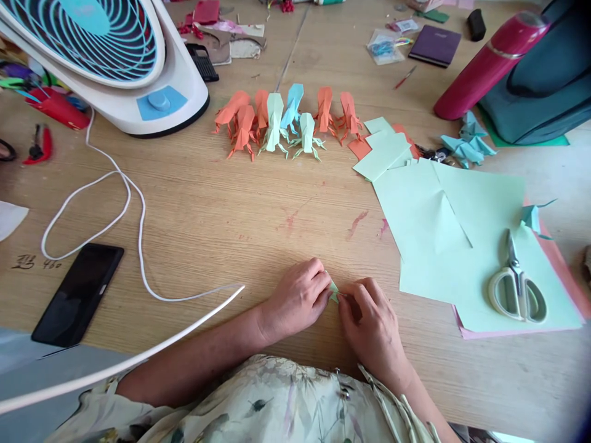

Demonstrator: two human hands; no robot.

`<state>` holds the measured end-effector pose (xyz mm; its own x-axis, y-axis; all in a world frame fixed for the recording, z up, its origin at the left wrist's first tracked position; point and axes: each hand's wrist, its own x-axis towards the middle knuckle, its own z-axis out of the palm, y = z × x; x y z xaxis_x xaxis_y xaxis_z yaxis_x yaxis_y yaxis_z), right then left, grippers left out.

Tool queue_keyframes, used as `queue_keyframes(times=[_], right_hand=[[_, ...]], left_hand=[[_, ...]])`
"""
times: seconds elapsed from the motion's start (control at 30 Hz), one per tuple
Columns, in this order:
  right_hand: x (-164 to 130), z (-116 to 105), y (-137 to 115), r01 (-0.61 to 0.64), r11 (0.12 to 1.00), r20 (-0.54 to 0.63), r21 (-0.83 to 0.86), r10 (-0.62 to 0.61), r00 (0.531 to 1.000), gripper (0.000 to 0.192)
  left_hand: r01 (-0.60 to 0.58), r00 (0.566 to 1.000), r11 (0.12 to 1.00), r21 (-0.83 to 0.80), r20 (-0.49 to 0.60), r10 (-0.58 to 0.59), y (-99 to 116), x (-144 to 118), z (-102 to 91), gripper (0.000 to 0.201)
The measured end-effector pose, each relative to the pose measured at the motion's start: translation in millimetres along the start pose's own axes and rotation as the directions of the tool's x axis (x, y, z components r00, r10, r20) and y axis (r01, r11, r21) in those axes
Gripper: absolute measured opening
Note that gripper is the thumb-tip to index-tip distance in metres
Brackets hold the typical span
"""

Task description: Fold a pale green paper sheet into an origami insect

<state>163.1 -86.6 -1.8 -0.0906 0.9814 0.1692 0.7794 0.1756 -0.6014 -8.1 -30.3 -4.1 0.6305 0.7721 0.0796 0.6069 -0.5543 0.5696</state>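
Close to the table's front edge, my left hand (300, 298) and my right hand (370, 320) meet over a small folded piece of light green paper (333, 291). The left fingers are closed around most of it, so only a sliver shows. At its right side, my right thumb and fingertips pinch its edge. Beyond the hands stand several folded paper figures with thin legs: orange ones (324, 107), light green ones (274, 120) and a blue one (292, 106). To the right of my right hand lie light green paper sheets (415, 271).
Scissors (516, 286) lie on the sheets, with small blue paper figures (468, 147) behind. A pink bottle (492, 67) leans by a teal bag (545, 80). On the left are a fan (170, 98), its white cable (143, 240) and a phone (78, 295).
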Motion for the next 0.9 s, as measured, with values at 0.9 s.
queue_keyframes(times=[0.9], right_hand=[[-23,-4,17,0.259,0.965,0.058,-0.031,-0.257,0.965,0.048]], left_hand=[[0.003,1.000,0.997,0.076,0.002,-0.004,1,3,1.4,0.015]])
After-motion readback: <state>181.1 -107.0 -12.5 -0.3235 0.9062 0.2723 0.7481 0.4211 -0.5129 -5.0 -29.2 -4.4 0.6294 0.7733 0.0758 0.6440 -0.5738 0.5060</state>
